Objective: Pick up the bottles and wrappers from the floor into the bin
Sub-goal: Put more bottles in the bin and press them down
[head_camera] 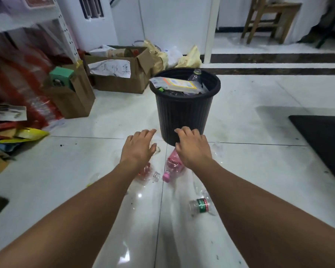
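Note:
A black ribbed bin (184,113) stands on the white tiled floor, holding clear bottles and a white and yellow wrapper (178,83). In front of it lie a pink bottle with a pink cap (171,168), a crushed clear bottle with a red label (146,171), and a clear bottle with a green and red label (201,205). My left hand (139,147) and my right hand (191,147) hover side by side above the pink and red-label bottles, fingers apart, holding nothing. A small wrapper (157,148) peeks out beside my left thumb.
Brown cardboard boxes (120,74) and a paper bag (72,97) stand at the left behind the bin. Red and yellow bags pile up at far left (23,132). A black mat (325,136) lies at right. A wooden chair (271,18) stands far back.

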A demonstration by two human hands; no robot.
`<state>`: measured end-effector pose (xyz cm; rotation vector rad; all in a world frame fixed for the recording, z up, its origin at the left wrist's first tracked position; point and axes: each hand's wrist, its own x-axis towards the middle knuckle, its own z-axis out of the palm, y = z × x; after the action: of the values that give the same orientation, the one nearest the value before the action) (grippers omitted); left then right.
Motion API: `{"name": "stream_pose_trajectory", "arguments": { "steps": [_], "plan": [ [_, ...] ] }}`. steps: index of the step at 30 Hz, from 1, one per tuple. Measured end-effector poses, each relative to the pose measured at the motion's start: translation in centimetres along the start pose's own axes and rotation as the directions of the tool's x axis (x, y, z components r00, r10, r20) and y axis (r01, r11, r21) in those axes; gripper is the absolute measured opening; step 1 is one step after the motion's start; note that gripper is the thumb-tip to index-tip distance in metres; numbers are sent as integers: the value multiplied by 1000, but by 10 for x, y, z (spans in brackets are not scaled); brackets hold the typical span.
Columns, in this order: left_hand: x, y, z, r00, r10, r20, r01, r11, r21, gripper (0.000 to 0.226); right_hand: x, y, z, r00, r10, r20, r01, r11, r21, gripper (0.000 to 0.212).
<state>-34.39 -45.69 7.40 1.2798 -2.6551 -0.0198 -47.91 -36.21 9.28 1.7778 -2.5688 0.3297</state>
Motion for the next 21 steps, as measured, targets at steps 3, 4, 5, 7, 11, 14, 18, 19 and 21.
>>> {"name": "stream_pose_trajectory", "arguments": {
  "steps": [3, 4, 5, 7, 11, 14, 18, 19, 21],
  "plan": [
    [-30, -31, 17, 995, -81, 64, 78, 996, 48, 52, -16, -15, 21, 999, 41, 31, -42, 999, 29, 48],
    [-38, -43, 22, 992, -97, 85, 92, 994, 67, 53, -22, -23, 29, 998, 44, 42, -45, 998, 37, 48],
    [-47, -53, 28, 988, -111, 108, 103, 992, 77, 53, -29, -31, 38, 998, 35, 58, -38, 999, 39, 48],
    [-63, -68, 40, 982, -132, 137, 120, 988, 93, 54, -42, -42, 56, 996, 2, 87, -5, 1000, 30, 47],
    [-88, -88, 61, 967, -203, 153, 189, 977, 99, 53, -53, -50, 77, 996, -5, 91, 2, 1000, 31, 47],
    [-108, -102, 77, 943, -282, 177, 267, 958, 105, 55, -62, -54, 88, 992, 26, 120, -29, 999, 24, 49],
    [-127, -122, 87, 878, -445, 179, 420, 893, 161, 64, -71, -60, 99, 989, 62, 133, -69, 997, 42, 47],
    [-131, -127, 87, 857, -484, 178, 454, 872, 183, 68, -73, -61, 101, 989, 55, 136, -61, 997, 40, 47],
    [-137, -136, 87, 807, -556, 200, 523, 830, 196, 80, -78, -62, 106, 989, 37, 140, -42, 998, 38, 47]
  ]
}}
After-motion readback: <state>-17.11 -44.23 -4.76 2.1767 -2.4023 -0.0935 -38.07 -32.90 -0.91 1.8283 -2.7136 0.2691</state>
